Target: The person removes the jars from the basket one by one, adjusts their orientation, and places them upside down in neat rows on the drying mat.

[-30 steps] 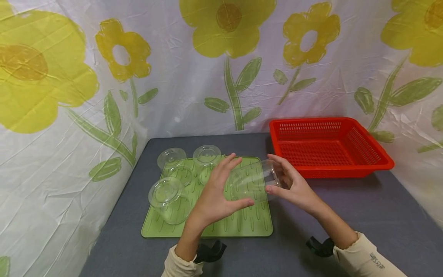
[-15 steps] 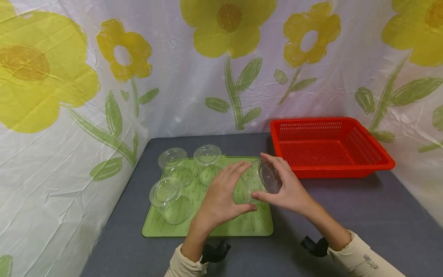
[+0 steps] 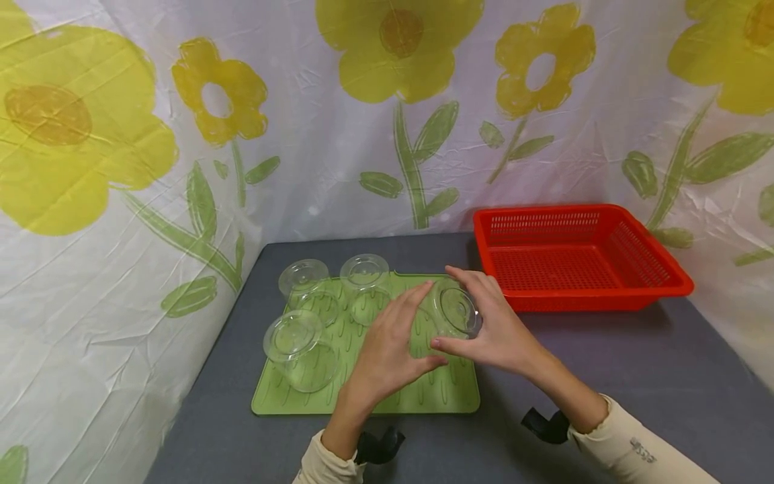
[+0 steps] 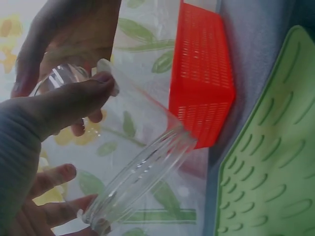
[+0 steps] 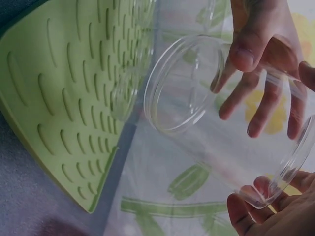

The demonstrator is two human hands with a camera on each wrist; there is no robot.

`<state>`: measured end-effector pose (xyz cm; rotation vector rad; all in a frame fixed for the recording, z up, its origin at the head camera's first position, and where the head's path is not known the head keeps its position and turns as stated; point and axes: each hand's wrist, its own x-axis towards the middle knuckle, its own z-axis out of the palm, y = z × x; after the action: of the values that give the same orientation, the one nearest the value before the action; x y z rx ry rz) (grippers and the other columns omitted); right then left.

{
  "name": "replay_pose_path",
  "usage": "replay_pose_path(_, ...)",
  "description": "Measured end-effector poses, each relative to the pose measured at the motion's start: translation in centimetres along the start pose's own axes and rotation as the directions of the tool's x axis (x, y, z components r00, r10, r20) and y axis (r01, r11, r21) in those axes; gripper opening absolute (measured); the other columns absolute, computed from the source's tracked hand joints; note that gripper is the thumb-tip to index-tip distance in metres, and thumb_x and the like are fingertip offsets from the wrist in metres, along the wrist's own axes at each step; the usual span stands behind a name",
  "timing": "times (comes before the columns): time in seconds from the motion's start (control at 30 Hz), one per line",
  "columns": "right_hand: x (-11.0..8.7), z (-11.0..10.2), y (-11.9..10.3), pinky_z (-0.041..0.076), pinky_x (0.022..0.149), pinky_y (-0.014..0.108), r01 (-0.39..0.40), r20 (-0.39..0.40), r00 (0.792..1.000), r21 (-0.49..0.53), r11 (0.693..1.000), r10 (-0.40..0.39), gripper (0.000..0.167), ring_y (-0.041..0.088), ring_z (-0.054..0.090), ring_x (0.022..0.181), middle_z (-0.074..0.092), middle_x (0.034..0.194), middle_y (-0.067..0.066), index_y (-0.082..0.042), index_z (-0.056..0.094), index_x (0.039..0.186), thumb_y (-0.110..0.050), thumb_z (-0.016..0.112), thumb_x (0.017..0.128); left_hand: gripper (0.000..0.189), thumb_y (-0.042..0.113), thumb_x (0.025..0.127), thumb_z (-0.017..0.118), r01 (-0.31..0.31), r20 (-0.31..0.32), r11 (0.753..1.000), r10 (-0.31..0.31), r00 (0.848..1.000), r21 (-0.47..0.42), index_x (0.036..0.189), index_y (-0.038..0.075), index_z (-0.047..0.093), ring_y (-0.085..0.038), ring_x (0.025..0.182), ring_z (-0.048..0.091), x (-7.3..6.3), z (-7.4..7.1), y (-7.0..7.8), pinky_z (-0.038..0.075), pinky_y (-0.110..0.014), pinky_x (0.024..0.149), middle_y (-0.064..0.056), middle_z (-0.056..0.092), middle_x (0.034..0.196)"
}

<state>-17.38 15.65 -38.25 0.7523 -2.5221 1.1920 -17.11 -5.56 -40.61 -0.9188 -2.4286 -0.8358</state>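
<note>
A clear see-through jar point(image 3: 455, 310) is held in the air above the green mat point(image 3: 387, 401), tilted with one round end facing me. My right hand point(image 3: 498, 329) grips its right end, thumb on the near side and fingers on the far side. The left hand point(image 3: 390, 346) holds its left part. In the right wrist view, the left fingers point(image 5: 272, 103) show through the jar point(image 5: 197, 142). The left wrist view shows the left thumb point(image 4: 74, 101) at the jar's edge. Left of the hands stand three similar clear jars, a front one point(image 3: 302, 353) and two behind.
At the back right sits a red slotted basket point(image 3: 595, 292) on the grey table point(image 3: 605, 349). Behind the table hangs a cloth point(image 3: 302, 134) printed with yellow flowers. The back jars point(image 3: 305, 289) stand close together at the mat's left rear.
My right hand has shifted left and turned the jar, so its round end now faces me more. The left hand has moved slightly right. The standing jars and basket stay put.
</note>
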Motion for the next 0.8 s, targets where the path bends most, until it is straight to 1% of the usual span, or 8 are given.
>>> replay_pose_path(0.1,0.18,-0.09,-0.01,0.044,0.104,0.061,0.027,0.003,1.000,-0.005,1.000,-0.027,0.103,0.028,0.042,0.137,0.047,0.151,0.005,-0.020,0.037,0.157,-0.038,0.092,0.072,0.113,0.035,0.070,0.096,0.017,-0.012,1.000,-0.017,1.000,-0.023,0.160,0.019,0.030,-0.022,0.144,0.047,-0.15,0.21,-0.18,0.044,-0.048,0.115,-0.001,0.047,0.157)
replay_pose_path(0.17,0.31,-0.18,-0.02,0.044,0.105,0.061,0.032,0.009,0.999,0.007,0.999,-0.032,0.105,0.029,0.042,0.138,0.045,0.152,0.005,-0.021,0.035,0.159,-0.037,0.092,0.072,0.112,0.034,0.070,0.095,0.035,-0.021,0.998,-0.036,0.999,-0.056,0.161,0.019,0.030,-0.022,0.144,0.048,-0.24,0.33,-0.32,0.045,-0.048,0.114,-0.002,0.048,0.156)
replay_pose_path(0.33,0.56,-0.27,0.17,0.042,0.109,0.062,0.010,0.023,1.000,0.091,0.996,-0.012,0.110,0.028,0.043,0.140,0.042,0.156,0.006,-0.022,0.028,0.161,-0.031,0.092,0.073,0.112,0.032,0.071,0.095,0.090,-0.062,0.979,-0.103,0.993,-0.183,0.161,0.021,0.029,-0.023,0.145,0.047,-0.50,0.72,-0.60,0.047,-0.050,0.112,-0.003,0.046,0.158)
replay_pose_path(0.43,0.55,-0.16,0.40,0.039,0.113,0.063,-0.011,0.029,1.000,0.184,0.983,0.006,0.111,0.030,0.041,0.143,0.041,0.158,0.008,-0.021,0.025,0.162,-0.024,0.092,0.074,0.113,0.030,0.072,0.094,0.137,-0.081,0.953,-0.164,0.983,-0.269,0.162,0.025,0.025,-0.025,0.146,0.045,-0.73,0.90,-0.61,0.046,-0.053,0.112,-0.002,0.043,0.160)
replay_pose_path(0.53,0.50,-0.03,0.58,0.036,0.114,0.063,-0.034,0.034,0.999,0.278,0.960,0.026,0.111,0.031,0.042,0.143,0.039,0.160,0.008,-0.020,0.023,0.162,-0.018,0.091,0.074,0.115,0.027,0.073,0.094,0.177,-0.093,0.919,-0.223,0.970,-0.351,0.163,0.029,0.022,-0.028,0.147,0.044,-0.89,0.96,-0.54,0.045,-0.055,0.112,-0.002,0.038,0.163)
replay_pose_path(0.57,0.50,0.01,0.60,0.036,0.113,0.063,-0.039,0.034,0.999,0.302,0.952,0.030,0.110,0.032,0.044,0.142,0.039,0.161,0.009,-0.020,0.023,0.162,-0.016,0.090,0.075,0.114,0.026,0.073,0.094,0.185,-0.097,0.908,-0.237,0.967,-0.376,0.163,0.028,0.022,-0.029,0.146,0.044,-0.92,0.96,-0.53,0.045,-0.056,0.112,-0.003,0.038,0.163)
replay_pose_path(0.7,0.64,0.28,0.76,0.042,0.107,0.058,-0.051,0.034,0.999,0.351,0.935,0.041,0.104,0.031,0.052,0.130,0.042,0.157,0.010,-0.018,0.027,0.160,-0.015,0.089,0.077,0.114,0.024,0.075,0.093,0.195,-0.106,0.875,-0.267,0.958,-0.443,0.163,0.028,0.021,-0.031,0.145,0.045,-0.98,0.93,-0.50,0.046,-0.057,0.110,-0.010,0.036,0.163)
replay_pose_path(0.8,0.85,0.58,0.85,0.045,0.103,0.051,-0.041,0.020,0.999,0.360,0.932,0.036,0.098,0.026,0.054,0.124,0.050,0.150,0.008,-0.017,0.033,0.157,-0.014,0.089,0.077,0.114,0.023,0.076,0.092,0.194,-0.109,0.862,-0.275,0.955,-0.468,0.163,0.028,0.020,-0.030,0.144,0.046,-1.03,0.90,-0.53,0.046,-0.057,0.109,-0.011,0.037,0.162)
